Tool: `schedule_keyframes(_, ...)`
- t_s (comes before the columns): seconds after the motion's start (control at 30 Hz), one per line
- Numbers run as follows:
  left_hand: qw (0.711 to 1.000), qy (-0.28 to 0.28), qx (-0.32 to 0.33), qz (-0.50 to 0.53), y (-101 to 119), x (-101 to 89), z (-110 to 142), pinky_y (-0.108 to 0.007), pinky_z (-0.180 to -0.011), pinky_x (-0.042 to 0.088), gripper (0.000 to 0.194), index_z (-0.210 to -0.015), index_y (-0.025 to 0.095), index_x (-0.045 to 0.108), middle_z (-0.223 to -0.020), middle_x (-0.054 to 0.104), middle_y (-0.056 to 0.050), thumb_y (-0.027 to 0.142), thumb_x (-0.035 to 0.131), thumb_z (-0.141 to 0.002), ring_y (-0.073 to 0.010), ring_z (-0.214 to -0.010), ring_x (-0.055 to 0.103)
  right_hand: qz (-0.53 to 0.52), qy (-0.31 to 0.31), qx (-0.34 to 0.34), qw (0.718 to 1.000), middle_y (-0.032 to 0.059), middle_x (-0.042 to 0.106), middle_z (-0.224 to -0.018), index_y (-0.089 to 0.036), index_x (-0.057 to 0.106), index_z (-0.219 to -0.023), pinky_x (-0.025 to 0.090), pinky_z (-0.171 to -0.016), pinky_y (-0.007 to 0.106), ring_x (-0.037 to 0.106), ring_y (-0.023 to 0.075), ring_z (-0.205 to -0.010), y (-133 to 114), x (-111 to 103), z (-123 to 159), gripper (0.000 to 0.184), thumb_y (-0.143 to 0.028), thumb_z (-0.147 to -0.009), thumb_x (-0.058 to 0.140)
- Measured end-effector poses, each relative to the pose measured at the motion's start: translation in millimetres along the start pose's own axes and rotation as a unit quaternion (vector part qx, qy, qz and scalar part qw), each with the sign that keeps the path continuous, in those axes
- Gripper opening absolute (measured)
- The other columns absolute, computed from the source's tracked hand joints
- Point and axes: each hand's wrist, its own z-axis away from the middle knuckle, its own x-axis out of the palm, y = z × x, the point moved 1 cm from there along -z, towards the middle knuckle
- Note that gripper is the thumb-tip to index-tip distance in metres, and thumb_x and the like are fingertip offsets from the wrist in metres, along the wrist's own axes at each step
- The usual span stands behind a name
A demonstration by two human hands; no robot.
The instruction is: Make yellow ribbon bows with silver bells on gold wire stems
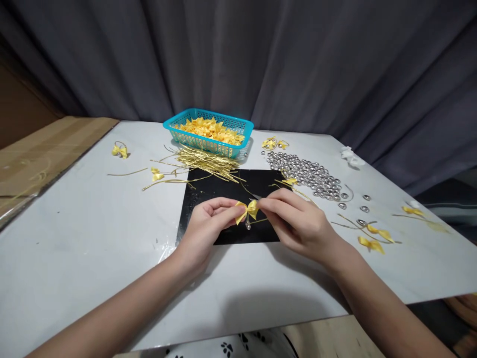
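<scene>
My left hand (208,219) pinches one wing of a small yellow satin ribbon bow (253,209) between thumb and fingers. Just below the knot hangs a silver teardrop bead (248,225). My right hand (298,219) is closed at the bow's other side, its fingertips together at a thin gold cord (249,191) that runs up to the left. Another stretch of cord passes from the bow toward my right palm. What lies inside the right fingers is mostly hidden. Both hands are held over a black mat (227,236).
A turquoise basket (208,145) full of yellow bows stands at the back, with a pile of gold cords (208,163) before it. Silver beads (305,171) lie spread to the right. Loose bows with cords (378,232) lie near the right edge, and a finished-looking loop with bow (119,150) at left.
</scene>
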Motion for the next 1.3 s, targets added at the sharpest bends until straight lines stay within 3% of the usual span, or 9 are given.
schedule_keyframes(1.3,1.000,-0.004,0.004,0.012,-3.0,-0.5,0.0,-0.023,-0.067,0.043,0.014,-0.069,0.016,0.065,-0.069,0.066,0.000,0.024,0.075,-0.063,-0.0107,-0.067,0.057,-0.006,-0.010,0.010,1.000,0.0066,0.056,-0.083,-0.013,0.057,-0.098,0.046,-0.056,0.022,0.053,0.0130,-0.068,-3.5,1.0,-3.7,0.020,-0.007,-0.085,0.043)
